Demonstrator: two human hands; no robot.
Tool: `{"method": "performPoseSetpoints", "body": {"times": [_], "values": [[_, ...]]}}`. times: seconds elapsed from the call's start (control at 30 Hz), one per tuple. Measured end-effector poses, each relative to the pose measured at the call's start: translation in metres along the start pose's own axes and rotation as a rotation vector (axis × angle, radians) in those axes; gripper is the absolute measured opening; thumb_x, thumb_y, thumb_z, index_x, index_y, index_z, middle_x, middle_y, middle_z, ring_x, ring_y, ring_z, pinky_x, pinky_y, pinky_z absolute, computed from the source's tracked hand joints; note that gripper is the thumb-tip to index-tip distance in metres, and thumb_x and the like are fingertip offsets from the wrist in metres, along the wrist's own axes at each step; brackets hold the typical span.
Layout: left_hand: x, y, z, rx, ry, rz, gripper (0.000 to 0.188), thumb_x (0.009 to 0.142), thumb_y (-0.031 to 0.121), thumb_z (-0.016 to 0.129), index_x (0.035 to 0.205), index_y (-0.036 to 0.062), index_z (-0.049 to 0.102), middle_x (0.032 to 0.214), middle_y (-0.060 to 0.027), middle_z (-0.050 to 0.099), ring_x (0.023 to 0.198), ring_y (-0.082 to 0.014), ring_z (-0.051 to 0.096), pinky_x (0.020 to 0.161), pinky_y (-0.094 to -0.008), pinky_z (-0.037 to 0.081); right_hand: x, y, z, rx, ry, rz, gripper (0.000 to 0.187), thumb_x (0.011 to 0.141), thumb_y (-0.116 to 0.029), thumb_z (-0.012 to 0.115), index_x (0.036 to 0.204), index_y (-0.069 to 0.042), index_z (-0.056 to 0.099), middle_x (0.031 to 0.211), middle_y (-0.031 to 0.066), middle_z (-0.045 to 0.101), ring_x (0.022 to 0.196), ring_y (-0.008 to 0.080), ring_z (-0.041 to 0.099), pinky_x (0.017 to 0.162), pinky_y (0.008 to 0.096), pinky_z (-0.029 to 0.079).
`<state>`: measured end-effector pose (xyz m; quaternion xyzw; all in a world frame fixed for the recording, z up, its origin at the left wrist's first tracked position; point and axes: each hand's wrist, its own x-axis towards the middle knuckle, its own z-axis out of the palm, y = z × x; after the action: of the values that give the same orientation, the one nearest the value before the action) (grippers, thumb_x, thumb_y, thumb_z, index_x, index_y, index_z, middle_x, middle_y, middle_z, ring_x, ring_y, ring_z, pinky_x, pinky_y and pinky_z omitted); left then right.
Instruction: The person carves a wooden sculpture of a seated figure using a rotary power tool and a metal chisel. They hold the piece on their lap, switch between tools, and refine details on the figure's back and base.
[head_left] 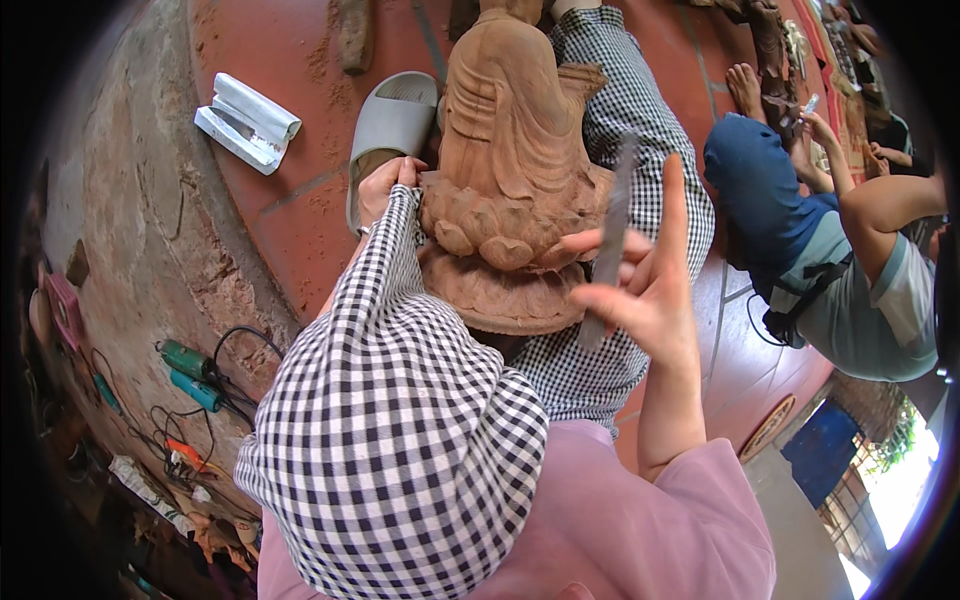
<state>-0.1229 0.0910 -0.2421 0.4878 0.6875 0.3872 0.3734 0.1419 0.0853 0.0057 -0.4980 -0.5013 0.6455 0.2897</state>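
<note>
Head cam: statue [512, 150] btwn L fingers [408, 172] & R fingers [672, 215] w/ flat tool [617, 205].

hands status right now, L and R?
Left hand: closed, gripping checkered cloth.
Right hand: index finger raised, blurred flat tool at thumb and fingers; whether firmly gripped, cannot be told.

Counted 2 bare hands: left [384, 192], right [655, 290]. Had 1 carved wooden statue [515, 130], 1 flat grey blade [614, 230], 1 open pale case [250, 122]. Only 1 grey sandal [400, 112] showed. Saw at least 2 green-teal power tools [195, 390], at least 1 co-worker [850, 290].
</note>
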Motion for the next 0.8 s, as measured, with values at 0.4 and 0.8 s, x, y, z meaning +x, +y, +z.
{"method": "performPoseSetpoints", "body": {"times": [0.4, 0.8], "values": [[-0.007, 0.004, -0.006, -0.051, -0.008, -0.022, 0.037, 0.104, 0.028, 0.053, 0.09, 0.0009, 0.074, 0.072, -0.007, 0.069, 0.065, -0.015, 0.066, 0.064, -0.03, 0.053, 0.018, 0.034, -0.002, 0.128, 0.153, 0.038, 0.026, 0.092, -0.001, 0.069, 0.116, 0.007, 0.065, 0.12, 0.0212, 0.067, 0.098, 0.0196, 0.072, 0.079, 0.0278, 0.061], [0.004, -0.004, 0.006, -0.047, -0.004, 0.017, 0.038, 0.105, 0.028, 0.053, 0.09, 0.0009, 0.074, 0.071, -0.0061, 0.069, 0.063, -0.0138, 0.065, 0.062, -0.029, 0.053, 0.036, 0.027, 0.012, -0.089, 0.338, -0.118, 0.021, 0.086, -0.001, 0.076, 0.105, 0.003, 0.069, 0.101, 0.0064, 0.07, 0.085, 0.0103, 0.066, 0.073, 0.0227, 0.055]]}}
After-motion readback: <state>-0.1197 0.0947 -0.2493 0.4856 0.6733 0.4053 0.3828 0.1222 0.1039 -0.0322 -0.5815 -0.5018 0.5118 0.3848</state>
